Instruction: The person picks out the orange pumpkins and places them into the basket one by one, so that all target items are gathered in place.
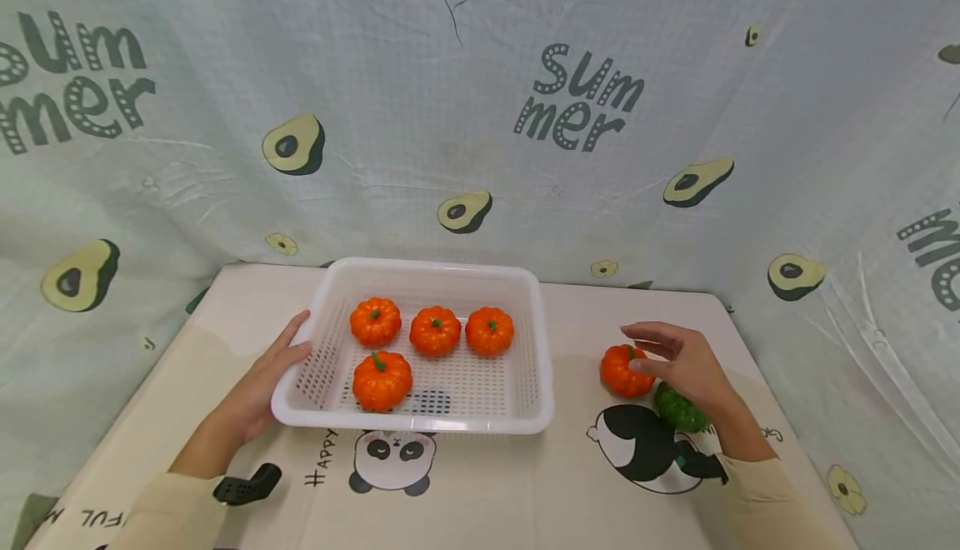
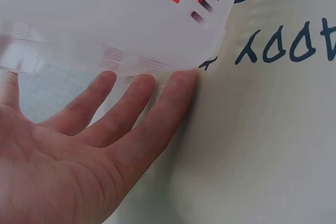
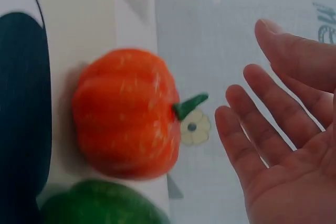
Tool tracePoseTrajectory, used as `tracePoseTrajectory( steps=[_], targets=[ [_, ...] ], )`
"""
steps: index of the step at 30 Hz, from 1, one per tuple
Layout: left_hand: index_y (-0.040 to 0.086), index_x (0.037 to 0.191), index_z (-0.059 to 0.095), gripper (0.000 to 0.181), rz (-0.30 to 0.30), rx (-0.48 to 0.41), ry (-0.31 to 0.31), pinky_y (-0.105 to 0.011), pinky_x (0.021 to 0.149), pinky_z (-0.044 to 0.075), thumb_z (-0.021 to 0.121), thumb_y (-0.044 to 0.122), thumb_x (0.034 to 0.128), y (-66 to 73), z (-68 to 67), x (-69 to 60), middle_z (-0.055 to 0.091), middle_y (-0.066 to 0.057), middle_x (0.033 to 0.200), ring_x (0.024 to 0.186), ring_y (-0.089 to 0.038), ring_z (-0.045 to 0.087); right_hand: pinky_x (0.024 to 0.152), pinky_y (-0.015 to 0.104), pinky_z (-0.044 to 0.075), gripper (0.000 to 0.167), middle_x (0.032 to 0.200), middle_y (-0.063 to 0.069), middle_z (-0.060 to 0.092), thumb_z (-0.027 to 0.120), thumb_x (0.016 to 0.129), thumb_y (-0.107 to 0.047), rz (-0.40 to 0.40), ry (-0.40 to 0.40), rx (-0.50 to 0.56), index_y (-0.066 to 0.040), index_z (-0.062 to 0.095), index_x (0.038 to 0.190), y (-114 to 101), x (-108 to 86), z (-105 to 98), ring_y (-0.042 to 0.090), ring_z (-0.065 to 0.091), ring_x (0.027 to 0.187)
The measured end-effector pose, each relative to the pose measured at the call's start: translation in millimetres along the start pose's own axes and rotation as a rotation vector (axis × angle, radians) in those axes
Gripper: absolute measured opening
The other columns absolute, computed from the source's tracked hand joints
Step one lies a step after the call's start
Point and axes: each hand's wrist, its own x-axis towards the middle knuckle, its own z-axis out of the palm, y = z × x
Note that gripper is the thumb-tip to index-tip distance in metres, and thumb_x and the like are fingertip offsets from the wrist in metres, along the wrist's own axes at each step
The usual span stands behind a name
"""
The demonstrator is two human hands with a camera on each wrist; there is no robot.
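A white plastic basket (image 1: pixel 480 430) holds several small orange pumpkins, one of them a pumpkin (image 1: pixel 382 382) near its front left. Against the basket's left side rests my left hand (image 1: pixel 251 387); in the left wrist view its fairly straight fingers (image 2: pixel 173 95) touch the outer wall. To the right of the basket, another orange pumpkin (image 1: pixel 621 373) with a green stem lies on the table. My right hand (image 1: pixel 686 367) hovers over it, and the right wrist view shows its fingers spread apart from the pumpkin (image 3: pixel 126 114). Beside that pumpkin sits a bumpy green vegetable (image 1: pixel 678 408), partly hidden under the right hand.
A pale tablecloth (image 1: pixel 480 500) printed with a panda and a dark-haired figure covers the table. Behind the table and at both sides hangs a light cloth (image 1: pixel 390 200) with avocado prints. A black band (image 1: pixel 247 485) is at the left wrist.
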Motion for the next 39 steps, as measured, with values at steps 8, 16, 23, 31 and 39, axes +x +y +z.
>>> tracePoseTrajectory(
  steps=[8,16,23,31,39],
  targets=[
    [0.041,0.166,-0.008,0.070,-0.002,0.014,0.007,-0.041,0.097,0.056,0.035,0.049,0.1113,0.3,-0.4,-0.1,0.006,-0.019,0.176,0.144,-0.044,0.036,0.111,0.051,0.045,0.058,0.144,0.026,0.062,0.079,0.088,-0.004,0.053,-0.107,-0.148,-0.002,0.061,0.143,12.8,2.5,-10.3,0.047,0.057,0.135],
    [0.042,0.166,-0.008,0.070,0.009,0.014,0.001,-0.038,0.097,0.057,0.036,0.049,0.1110,0.3,0.5,-0.3,0.003,-0.018,0.176,0.148,-0.045,0.032,0.112,0.067,0.041,0.073,0.149,0.026,0.058,0.084,0.079,-0.006,0.087,-0.300,-0.200,0.001,0.056,0.147,24.7,10.6,-12.0,0.054,0.048,0.140],
    [0.041,0.166,-0.007,0.070,0.015,0.025,0.009,-0.038,0.096,0.059,0.036,0.048,0.1110,-0.3,-0.6,-0.7,0.004,-0.018,0.176,0.147,-0.045,0.033,0.105,0.061,0.052,0.070,0.147,0.024,0.059,0.084,0.080,-0.006,0.154,-0.328,-0.197,-0.008,0.061,0.146,29.3,17.8,-9.4,0.052,0.053,0.133],
    [0.044,0.166,-0.006,0.070,0.014,0.031,0.005,-0.039,0.096,0.058,0.036,0.050,0.1106,0.4,-0.3,0.8,0.004,-0.018,0.176,0.145,-0.044,0.034,0.103,0.058,0.054,0.068,0.144,0.021,0.064,0.086,0.077,-0.007,0.154,-0.280,-0.208,-0.011,0.065,0.142,30.8,16.0,-11.3,0.045,0.059,0.129],
    [0.041,0.166,-0.007,0.070,0.013,0.031,0.010,-0.042,0.096,0.058,0.035,0.048,0.1111,-0.7,-0.7,0.3,0.006,-0.019,0.176,0.143,-0.044,0.037,0.098,0.026,0.054,0.068,0.141,0.013,0.068,0.090,0.076,-0.011,0.075,-0.233,-0.173,-0.013,0.068,0.140,24.3,16.9,-13.8,0.035,0.062,0.129]
  ],
)
